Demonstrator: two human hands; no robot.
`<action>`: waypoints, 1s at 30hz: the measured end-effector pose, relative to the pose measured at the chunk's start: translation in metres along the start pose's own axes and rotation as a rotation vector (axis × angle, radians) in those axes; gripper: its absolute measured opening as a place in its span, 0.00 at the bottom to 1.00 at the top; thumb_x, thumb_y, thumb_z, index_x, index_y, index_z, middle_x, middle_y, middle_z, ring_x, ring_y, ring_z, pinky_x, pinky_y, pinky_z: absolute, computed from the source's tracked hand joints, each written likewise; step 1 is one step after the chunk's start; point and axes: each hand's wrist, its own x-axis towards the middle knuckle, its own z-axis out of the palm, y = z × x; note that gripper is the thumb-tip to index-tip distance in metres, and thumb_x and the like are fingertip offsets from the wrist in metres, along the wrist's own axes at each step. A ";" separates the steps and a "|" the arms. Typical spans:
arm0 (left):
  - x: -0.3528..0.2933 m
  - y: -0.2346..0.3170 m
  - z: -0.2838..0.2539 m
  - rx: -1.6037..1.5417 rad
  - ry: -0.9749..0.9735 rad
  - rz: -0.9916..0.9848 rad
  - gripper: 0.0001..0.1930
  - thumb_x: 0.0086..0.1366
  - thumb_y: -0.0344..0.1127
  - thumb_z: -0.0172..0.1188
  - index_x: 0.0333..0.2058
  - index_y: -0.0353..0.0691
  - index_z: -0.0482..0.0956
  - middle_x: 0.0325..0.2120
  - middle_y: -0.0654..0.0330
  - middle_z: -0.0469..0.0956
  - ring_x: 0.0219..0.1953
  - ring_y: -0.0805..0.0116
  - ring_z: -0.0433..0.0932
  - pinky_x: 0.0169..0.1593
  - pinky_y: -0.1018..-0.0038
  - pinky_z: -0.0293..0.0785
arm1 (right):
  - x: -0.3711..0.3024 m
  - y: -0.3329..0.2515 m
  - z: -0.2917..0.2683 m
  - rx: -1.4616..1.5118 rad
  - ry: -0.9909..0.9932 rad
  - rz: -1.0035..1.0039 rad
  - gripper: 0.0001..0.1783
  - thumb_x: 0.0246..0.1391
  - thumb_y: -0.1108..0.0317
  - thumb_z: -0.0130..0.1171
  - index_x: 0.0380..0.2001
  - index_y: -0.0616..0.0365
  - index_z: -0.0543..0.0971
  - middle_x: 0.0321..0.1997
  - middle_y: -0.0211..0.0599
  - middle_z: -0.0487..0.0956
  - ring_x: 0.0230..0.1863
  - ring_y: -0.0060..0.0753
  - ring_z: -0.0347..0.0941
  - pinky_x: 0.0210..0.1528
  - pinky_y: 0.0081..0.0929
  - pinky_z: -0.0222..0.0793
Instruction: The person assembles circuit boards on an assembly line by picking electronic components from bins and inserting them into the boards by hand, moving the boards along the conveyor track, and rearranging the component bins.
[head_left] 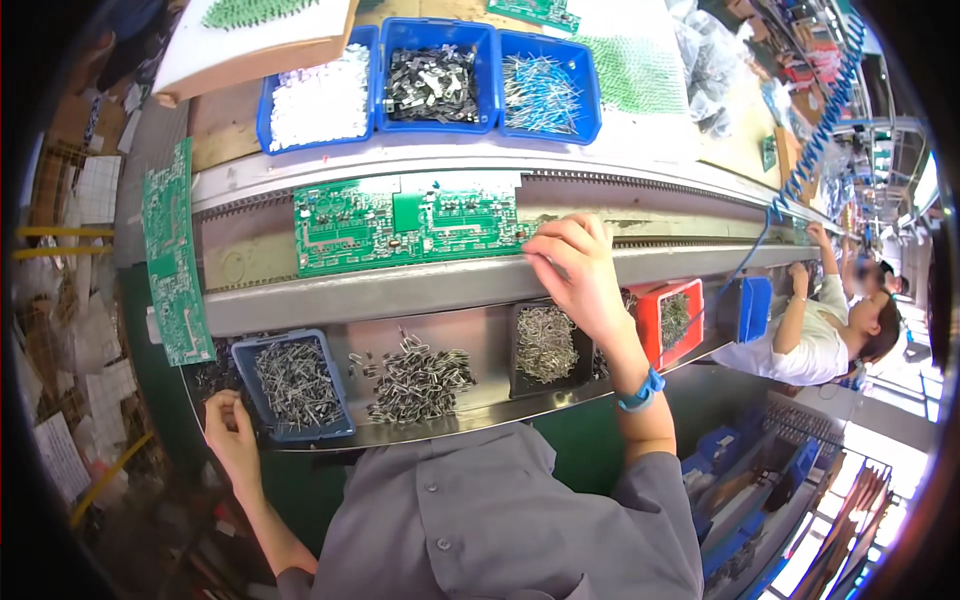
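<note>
Fingers (222,403) of the left hand (236,450) are resting loosely curled, tips nearly meeting, just left of a blue-grey tray (338,378); whether they are gripping a small part, I cannot tell. Above that hand, another green board (172,250) is lying across the left end of the rails (440,283). In the tray, slim metal parts (297,385) are lying tangled, probably light, hard and slippery, best pinched one at a time by the body. Next to it, a loose pile of bent metal pieces (425,380) is sitting on the metal shelf (490,325), likely stiff and prone to hooking together.

Beyond the pile, the circuit board (340,225) is lying flat along the rails. It is looking thin, light and rigid, its small components fragile, so its outer edges are offering the safest hold. At its right end, the right hand (582,268) is hovering with thumb and fingertips drawn close; any part between them is too small to make out, and contact with the board is unclear. Nearer the body, a black tray (517,375) is holding fine metal pieces, probably easily bent, and a red tray (648,325) is standing farther right.
</note>
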 end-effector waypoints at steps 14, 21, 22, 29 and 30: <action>0.001 0.004 0.000 0.047 0.043 0.015 0.05 0.59 0.21 0.58 0.35 0.31 0.75 0.29 0.59 0.73 0.26 0.74 0.70 0.31 0.77 0.67 | 0.018 0.007 0.022 -0.162 -0.047 -0.125 0.10 0.39 0.72 0.66 0.28 0.48 0.79 0.37 0.22 0.74 0.48 0.35 0.65 0.50 0.43 0.55; 0.002 0.006 0.001 0.071 0.054 0.076 0.06 0.58 0.20 0.58 0.35 0.31 0.76 0.31 0.58 0.74 0.24 0.72 0.69 0.30 0.77 0.67 | 0.018 0.009 0.023 -0.172 -0.049 -0.158 0.09 0.38 0.71 0.66 0.28 0.48 0.80 0.37 0.22 0.74 0.48 0.34 0.65 0.51 0.43 0.55; 0.002 0.007 0.001 0.065 0.059 0.076 0.06 0.58 0.20 0.58 0.35 0.31 0.76 0.31 0.58 0.74 0.24 0.72 0.69 0.30 0.77 0.67 | 0.019 0.006 0.020 -0.191 -0.068 -0.168 0.09 0.38 0.72 0.66 0.27 0.49 0.80 0.36 0.22 0.74 0.48 0.34 0.66 0.51 0.44 0.55; 0.002 0.005 0.001 0.058 0.051 0.085 0.06 0.57 0.20 0.59 0.35 0.31 0.76 0.32 0.58 0.74 0.26 0.71 0.70 0.30 0.77 0.67 | 0.028 -0.001 0.014 -0.234 -0.149 -0.229 0.06 0.38 0.73 0.62 0.25 0.53 0.79 0.32 0.24 0.74 0.47 0.33 0.66 0.49 0.43 0.55; 0.001 0.005 0.001 0.058 0.050 0.087 0.06 0.57 0.20 0.59 0.35 0.31 0.76 0.32 0.57 0.75 0.26 0.71 0.71 0.31 0.77 0.68 | 0.029 -0.001 0.013 -0.231 -0.149 -0.232 0.06 0.38 0.73 0.62 0.25 0.53 0.79 0.32 0.24 0.74 0.47 0.33 0.66 0.49 0.43 0.55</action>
